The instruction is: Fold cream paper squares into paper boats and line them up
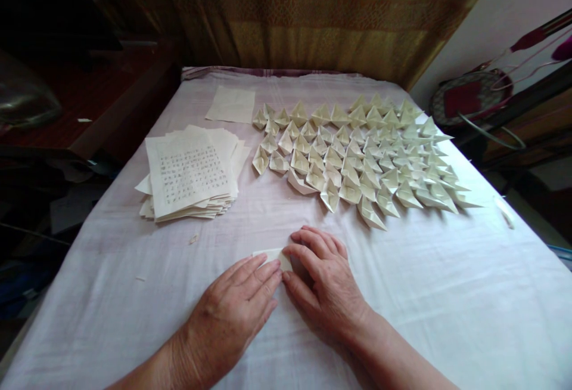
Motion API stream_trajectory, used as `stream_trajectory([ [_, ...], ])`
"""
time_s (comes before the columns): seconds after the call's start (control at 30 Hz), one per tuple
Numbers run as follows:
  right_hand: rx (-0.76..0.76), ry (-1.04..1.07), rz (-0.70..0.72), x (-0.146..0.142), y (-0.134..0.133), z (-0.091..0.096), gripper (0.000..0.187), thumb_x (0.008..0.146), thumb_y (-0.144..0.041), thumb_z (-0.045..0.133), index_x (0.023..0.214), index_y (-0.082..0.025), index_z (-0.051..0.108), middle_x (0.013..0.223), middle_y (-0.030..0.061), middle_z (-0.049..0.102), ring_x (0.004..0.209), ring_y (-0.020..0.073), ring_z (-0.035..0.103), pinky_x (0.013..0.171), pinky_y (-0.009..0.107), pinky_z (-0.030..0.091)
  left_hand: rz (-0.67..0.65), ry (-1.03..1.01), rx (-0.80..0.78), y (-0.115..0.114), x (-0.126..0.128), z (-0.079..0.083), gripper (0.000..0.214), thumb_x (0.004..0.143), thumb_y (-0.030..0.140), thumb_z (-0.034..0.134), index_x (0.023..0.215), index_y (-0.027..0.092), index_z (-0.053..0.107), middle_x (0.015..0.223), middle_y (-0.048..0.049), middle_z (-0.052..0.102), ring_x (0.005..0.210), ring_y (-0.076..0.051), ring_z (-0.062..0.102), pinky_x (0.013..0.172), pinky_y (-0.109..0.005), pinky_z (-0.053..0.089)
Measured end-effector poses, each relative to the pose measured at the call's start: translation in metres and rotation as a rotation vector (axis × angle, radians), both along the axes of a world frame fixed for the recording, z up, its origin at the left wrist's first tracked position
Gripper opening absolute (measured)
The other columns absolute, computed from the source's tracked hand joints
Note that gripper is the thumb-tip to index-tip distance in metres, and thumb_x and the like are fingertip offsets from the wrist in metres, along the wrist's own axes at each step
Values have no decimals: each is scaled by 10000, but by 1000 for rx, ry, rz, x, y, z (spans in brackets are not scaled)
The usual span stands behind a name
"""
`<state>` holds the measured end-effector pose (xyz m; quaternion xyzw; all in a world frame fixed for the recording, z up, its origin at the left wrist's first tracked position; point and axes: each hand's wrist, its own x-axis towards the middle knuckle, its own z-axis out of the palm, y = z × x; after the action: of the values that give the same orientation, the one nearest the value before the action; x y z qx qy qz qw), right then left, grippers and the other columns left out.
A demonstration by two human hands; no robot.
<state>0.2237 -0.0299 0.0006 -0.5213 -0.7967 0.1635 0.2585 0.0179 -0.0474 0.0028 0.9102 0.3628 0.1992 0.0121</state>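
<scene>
A small folded piece of cream paper (270, 255) lies flat on the white cloth (429, 294) near the front edge. My left hand (236, 306) rests palm down with its fingers together, fingertips pressing on the paper's near side. My right hand (324, 276) lies beside it, fingers curled over the paper's right part, hiding most of it. Both hands press the same piece against the cloth.
A stack of printed sheets (192, 172) sits to the left, with a single blank sheet (231, 105) behind it. Many folded paper boats (357, 151) are laid out in rows at the middle and right. A dark wooden cabinet (89, 98) stands left; a curtain (313, 14) hangs behind.
</scene>
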Motion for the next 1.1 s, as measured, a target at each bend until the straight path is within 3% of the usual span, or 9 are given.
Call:
stream_trajectory([
  [0.33, -87, 33, 23, 5, 4, 2, 279, 828, -180, 651, 1087, -279, 677, 1208, 64, 622, 1222, 271, 508, 1042, 454, 346, -18, 62, 16, 1, -2, 3, 358, 1023, 249, 390, 1292, 182, 616, 1293, -36, 682, 1203, -201, 614, 1042, -356, 471],
  [0.53, -105, 28, 33, 8, 6, 2, 300, 819, -174, 684, 1102, -271, 693, 1214, 67, 636, 1239, 276, 506, 1046, 460, 353, -61, 119, -66, 1, -14, 5, 471, 1005, 421, 445, 1446, 257, 471, 1379, -30, 624, 1291, -199, 551, 1156, -393, 310],
  [0.7, -91, 38, 27, 7, 5, -1, 299, 815, -167, 690, 1096, -267, 703, 1228, 67, 640, 1245, 276, 508, 1061, 471, 339, -62, 188, -64, -1, -25, 1, 516, 978, 501, 469, 1438, 269, 481, 1408, -17, 601, 1345, -231, 491, 1214, -450, 130],
  [0.97, -81, 39, 58, 10, 7, -1, 311, 786, -167, 714, 1080, -267, 706, 1233, 60, 634, 1221, 269, 521, 1029, 460, 342, -42, 287, -133, -7, -43, 7, 555, 940, 496, 548, 1455, 309, 457, 1451, 3, 559, 1368, -248, 451, 1211, -444, 35],
  [1.1, -33, 3, 8, 0, 4, 2, 220, 813, -203, 698, 1028, -248, 687, 1201, 69, 630, 1183, 266, 526, 1009, 456, 336, -44, 291, -131, -6, -44, 8, 527, 925, 492, 580, 1418, 325, 497, 1442, 16, 569, 1369, -257, 441, 1202, -441, -8],
])
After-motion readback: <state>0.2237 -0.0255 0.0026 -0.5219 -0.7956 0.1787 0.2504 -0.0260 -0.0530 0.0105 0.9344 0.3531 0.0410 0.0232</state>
